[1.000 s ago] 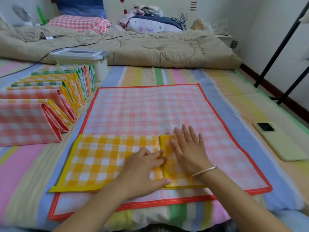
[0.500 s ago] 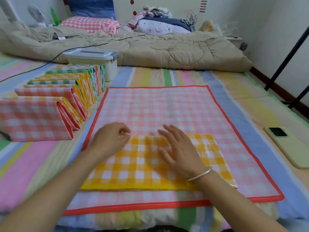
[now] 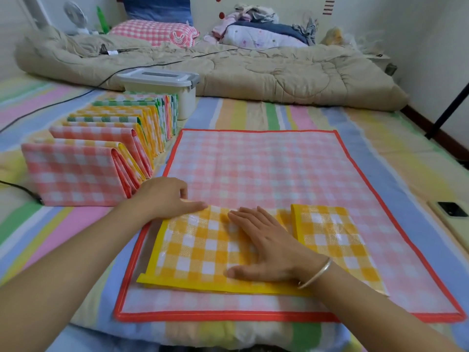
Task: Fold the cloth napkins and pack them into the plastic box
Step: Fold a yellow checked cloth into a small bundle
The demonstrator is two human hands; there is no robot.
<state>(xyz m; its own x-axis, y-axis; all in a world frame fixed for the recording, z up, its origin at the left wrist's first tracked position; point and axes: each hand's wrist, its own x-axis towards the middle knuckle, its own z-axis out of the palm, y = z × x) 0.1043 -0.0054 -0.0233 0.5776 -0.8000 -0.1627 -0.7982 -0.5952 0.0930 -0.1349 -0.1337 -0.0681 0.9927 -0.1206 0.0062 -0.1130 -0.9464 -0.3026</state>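
Layout before the next fold: yellow napkin (image 3: 203, 250) lies long axis left-right on the pink napkin (image 3: 253, 168), my right hand (image 3: 269, 247) flat on its middle, fingers straight and together, my left hand (image 3: 165, 196) curled at its far-left corner, grip indiscernible.

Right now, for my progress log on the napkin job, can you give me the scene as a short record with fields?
Being folded: yellow napkin, partly folded, lying on a spread pink napkin
Left hand: at the yellow napkin's far left corner, fingers curled; grip unclear
Right hand: flat, pressing the yellow napkin
Done: row of folded napkins standing on edge, left of the pink napkin
Box: behind the row, lid on
Also: phone on the sheet, far right
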